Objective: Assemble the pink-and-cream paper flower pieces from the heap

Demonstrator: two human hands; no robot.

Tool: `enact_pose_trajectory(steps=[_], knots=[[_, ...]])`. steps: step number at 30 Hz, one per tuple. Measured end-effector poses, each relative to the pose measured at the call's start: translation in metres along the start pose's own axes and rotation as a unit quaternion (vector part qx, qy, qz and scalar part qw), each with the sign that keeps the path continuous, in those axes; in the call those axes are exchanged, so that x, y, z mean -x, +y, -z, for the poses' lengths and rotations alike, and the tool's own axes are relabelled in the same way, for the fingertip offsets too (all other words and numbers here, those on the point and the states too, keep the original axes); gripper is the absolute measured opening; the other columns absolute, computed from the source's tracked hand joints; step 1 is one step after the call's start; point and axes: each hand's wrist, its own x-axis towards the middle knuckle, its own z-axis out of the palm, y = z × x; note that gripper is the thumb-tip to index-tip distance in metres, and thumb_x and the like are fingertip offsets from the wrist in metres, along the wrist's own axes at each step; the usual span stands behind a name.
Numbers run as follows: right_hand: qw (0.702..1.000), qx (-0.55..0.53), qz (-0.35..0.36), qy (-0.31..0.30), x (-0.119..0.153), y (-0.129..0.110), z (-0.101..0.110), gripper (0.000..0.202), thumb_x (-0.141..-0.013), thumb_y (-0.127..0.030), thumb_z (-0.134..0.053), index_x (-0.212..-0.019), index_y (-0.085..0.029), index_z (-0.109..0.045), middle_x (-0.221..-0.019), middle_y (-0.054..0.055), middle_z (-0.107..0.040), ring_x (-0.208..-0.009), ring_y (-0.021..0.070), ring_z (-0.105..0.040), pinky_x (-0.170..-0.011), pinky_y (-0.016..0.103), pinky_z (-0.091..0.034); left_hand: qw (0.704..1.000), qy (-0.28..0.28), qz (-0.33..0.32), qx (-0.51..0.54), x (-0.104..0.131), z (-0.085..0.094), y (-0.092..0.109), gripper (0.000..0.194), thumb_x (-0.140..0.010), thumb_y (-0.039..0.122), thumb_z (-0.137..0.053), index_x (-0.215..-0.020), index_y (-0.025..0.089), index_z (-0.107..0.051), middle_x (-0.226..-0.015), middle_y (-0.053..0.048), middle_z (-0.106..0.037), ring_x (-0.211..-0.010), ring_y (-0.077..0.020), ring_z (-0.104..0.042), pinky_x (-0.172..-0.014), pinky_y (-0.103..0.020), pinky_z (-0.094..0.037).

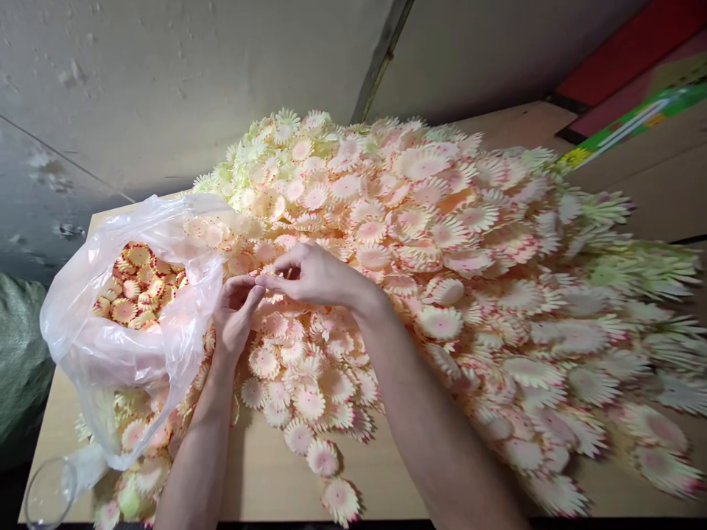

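Note:
My left hand [237, 311] and my right hand [309, 274] meet over the pile, thumb and fingers of each pinched together at nearly one spot. What lies between the fingertips is too small to make out. All around them spreads a large heap of artificial flower petal pieces [440, 322], cream with pink centres and pink-red tips. Left of my hands, a translucent plastic bag [118, 357] stands wide at its mouth. Inside it sit smaller, cupped flower pieces [135, 283], yellow with red edges.
The heap covers most of the light wooden table [265, 471]. A clear cup [51, 492] is at the front left corner. Behind stands a grey wall [193, 81]. A green sack [22, 368] is at the left, and a red box [630, 59] at the back right.

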Motion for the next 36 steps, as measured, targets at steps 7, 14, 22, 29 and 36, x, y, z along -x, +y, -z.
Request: enact_pose_trajectory(steps=[7,14,22,29,36], knots=[[0.999,-0.029,-0.009,-0.024,-0.001,0.001,0.003,0.014,-0.086,-0.021,-0.061,-0.081,-0.014,-0.071,-0.077,0.004,-0.068,-0.069,0.0136,-0.057,-0.063,0.026,-0.040,1.000,0.025,-0.003,0.009,-0.001,-0.001,-0.001,0.026,-0.072,0.034,-0.085,-0.086,0.021,-0.068,-0.084,0.001,-0.066,-0.079,-0.0097,-0.063,-0.077,-0.021,-0.051],[0.998,-0.063,-0.019,0.011,-0.001,0.000,0.001,0.017,-0.080,-0.021,-0.072,-0.093,-0.012,-0.075,-0.086,0.008,-0.075,-0.074,0.0167,-0.066,-0.067,0.027,-0.049,1.000,0.018,-0.002,-0.001,0.000,-0.003,0.003,0.027,-0.074,0.036,-0.083,-0.088,0.021,-0.066,-0.086,0.001,-0.066,-0.080,-0.0111,-0.064,-0.079,-0.023,-0.052],[1.000,-0.013,0.006,0.017,0.000,-0.006,0.000,0.027,-0.071,-0.015,-0.077,-0.098,-0.013,-0.077,-0.092,0.008,-0.077,-0.081,0.0185,-0.070,-0.074,0.027,-0.054,1.000,0.015,-0.008,0.003,0.000,-0.003,0.003,0.024,-0.077,0.033,-0.081,-0.090,0.020,-0.066,-0.086,0.001,-0.065,-0.080,-0.0086,-0.062,-0.076,-0.019,-0.051],[0.998,-0.017,0.018,0.059,-0.003,0.004,-0.003,0.014,-0.078,-0.015,-0.066,-0.082,-0.013,-0.079,-0.079,0.007,-0.077,-0.071,0.0170,-0.070,-0.066,0.026,-0.052,1.000,0.012,-0.006,-0.004,0.000,-0.002,0.006,0.027,-0.081,0.043,-0.076,-0.092,0.021,-0.066,-0.082,0.002,-0.062,-0.071,-0.0081,-0.059,-0.070,-0.019,-0.051],[0.995,-0.074,0.019,0.070,-0.006,0.009,-0.008,0.012,-0.076,-0.021,-0.069,-0.076,-0.013,-0.078,-0.071,0.007,-0.075,-0.063,0.0164,-0.068,-0.059,0.026,-0.050,1.000,0.003,-0.008,0.004,0.000,-0.002,0.004,0.030,-0.072,0.034,-0.084,-0.091,0.021,-0.065,-0.086,0.002,-0.065,-0.077,-0.0095,-0.063,-0.074,-0.021,-0.051]])
